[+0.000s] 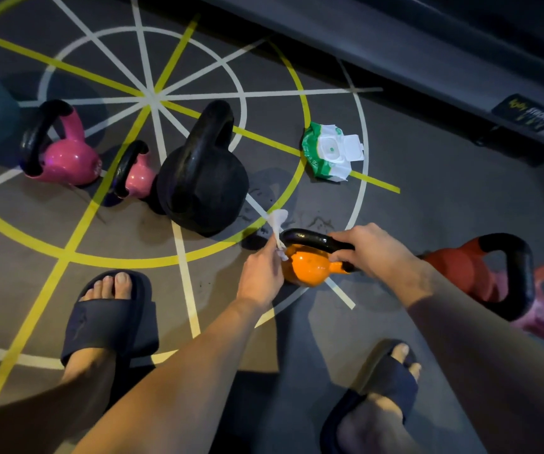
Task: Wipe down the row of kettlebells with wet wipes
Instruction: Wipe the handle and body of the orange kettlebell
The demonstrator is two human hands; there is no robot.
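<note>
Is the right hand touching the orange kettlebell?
Touching. The head view shows the right hand gripping the orange kettlebell by its black handle, fingers curled around it. The left hand holds a wipe.

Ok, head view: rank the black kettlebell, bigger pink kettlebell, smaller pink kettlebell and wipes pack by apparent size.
1. black kettlebell
2. bigger pink kettlebell
3. wipes pack
4. smaller pink kettlebell, partly hidden; 3 and 4 are close.

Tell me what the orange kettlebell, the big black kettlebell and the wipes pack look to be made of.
The orange kettlebell: glossy shell with bright highlights, likely vinyl or paint over metal; handle black. The big black kettlebell: dull, matte surface, probably cast iron. The wipes pack: crinkled soft plastic film, with a stiff white plastic flip lid.
</note>
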